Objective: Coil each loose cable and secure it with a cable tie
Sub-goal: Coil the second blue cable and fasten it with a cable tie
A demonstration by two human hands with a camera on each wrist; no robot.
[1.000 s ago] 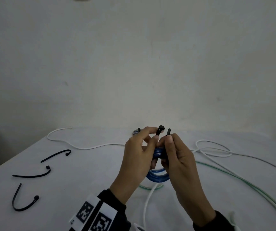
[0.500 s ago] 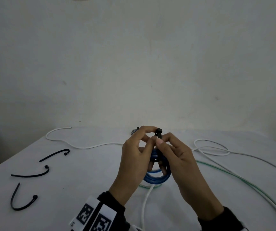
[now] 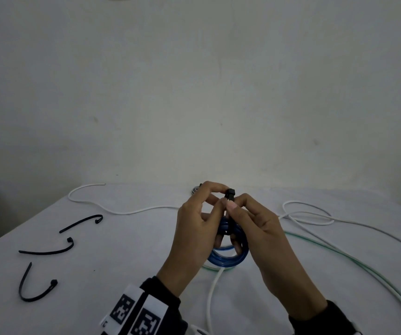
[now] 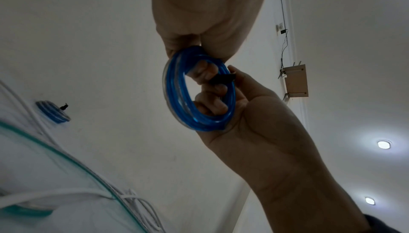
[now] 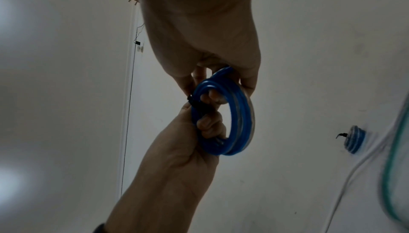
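Three spare ties [image 3: 42, 247] lie at the bench's [image 3: 122, 250] left. Mid-bench, the left hand [image 3: 194, 228] pinches the tie head [image 3: 230, 192] over the blue coil [image 3: 226, 259]; the right hand [image 3: 257, 228] pinches its tail. One tied coil [image 4: 53, 112] rests behind; white [image 3: 315, 213] and green cables [image 3: 363, 269] remain loose.

Two bare hands, no gloves or rings seen. Left hand [image 3: 194, 228] comes out of a dark, near-black long sleeve [image 3: 160, 293] with a snug cuff. White band [image 3: 134, 310] round the left forearm, printed with two black square fiducial markers side by side, partly cut off by frame edge. Right hand [image 3: 259, 228] also in a dark sleeve cuff [image 3: 320, 317]; something white at its lower edge, too cropped to tell.
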